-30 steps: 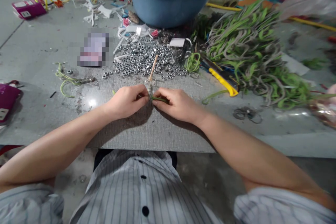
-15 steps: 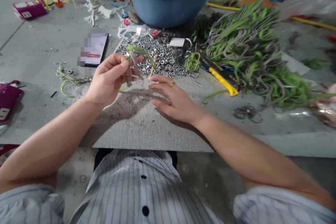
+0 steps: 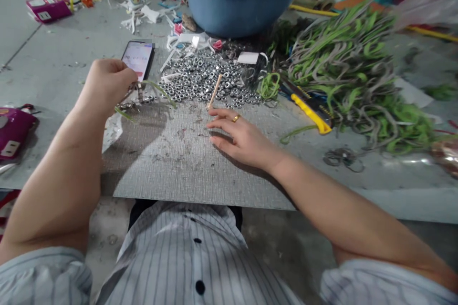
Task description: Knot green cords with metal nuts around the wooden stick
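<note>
My left hand (image 3: 109, 81) is closed, palm down, on a green-and-grey cord (image 3: 157, 89) just in front of the phone. One green end sticks out to the right of the fingers, another below them. My right hand (image 3: 239, 138) rests on the table with its fingers apart and slightly bent. A thin wooden stick (image 3: 215, 91) lies by its index fingertip, its upper end over the pile of metal nuts (image 3: 196, 76). Whether the finger touches the stick, I cannot tell.
A blue basin (image 3: 236, 9) stands behind the nuts. To the right are a yellow utility knife (image 3: 311, 113) and a heap of green and grey cords (image 3: 358, 62). The phone (image 3: 139, 59) lies left of the nuts, with purple boxes (image 3: 16, 128) farther left.
My left hand has moved left with the cord, toward the phone, and turned palm down. My right hand has barely moved. The view has shifted slightly.
</note>
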Available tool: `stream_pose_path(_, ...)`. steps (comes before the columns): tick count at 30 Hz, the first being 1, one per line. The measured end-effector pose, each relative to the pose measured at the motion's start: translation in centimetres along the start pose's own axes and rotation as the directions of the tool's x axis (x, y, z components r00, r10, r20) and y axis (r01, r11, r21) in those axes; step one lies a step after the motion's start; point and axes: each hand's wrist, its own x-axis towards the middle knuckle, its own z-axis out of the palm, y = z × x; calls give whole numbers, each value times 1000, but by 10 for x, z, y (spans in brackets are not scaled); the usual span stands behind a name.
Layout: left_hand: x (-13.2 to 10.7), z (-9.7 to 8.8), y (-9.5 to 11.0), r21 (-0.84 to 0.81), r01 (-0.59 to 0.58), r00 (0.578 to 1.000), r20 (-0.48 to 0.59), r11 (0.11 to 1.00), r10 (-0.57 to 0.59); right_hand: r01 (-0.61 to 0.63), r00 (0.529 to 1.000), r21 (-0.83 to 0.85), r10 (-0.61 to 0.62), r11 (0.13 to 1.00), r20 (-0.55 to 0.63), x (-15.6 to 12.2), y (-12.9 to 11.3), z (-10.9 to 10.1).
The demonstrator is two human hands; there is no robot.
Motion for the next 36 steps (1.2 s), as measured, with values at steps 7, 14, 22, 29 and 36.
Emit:
stream_pose_path(7,23,-7,-19,495,-19,998,-48,868,49,13,1000,-17,-12,1000,25,1,0,-1)
stream_pose_path(14,27,-21,-25,645,56,997,-73,762,-11,9,1000,-22,-9,1000,24,1,-1,0)
stream_pose_path(22,24,-9,-34,566,-59,944,-237,822,230,16,1000,-11,-16,1000,10,1,2,0)
stream_pose_path(29,-7,23,-18,462,-543,794,11,701,607,-82,984,-64,70,995,-162,2,10,-9)
stream_pose_path(36,-23,66,-18,241,-859,505,251,452,826,-335,869,-250,196,908,-454,7,65,-28)
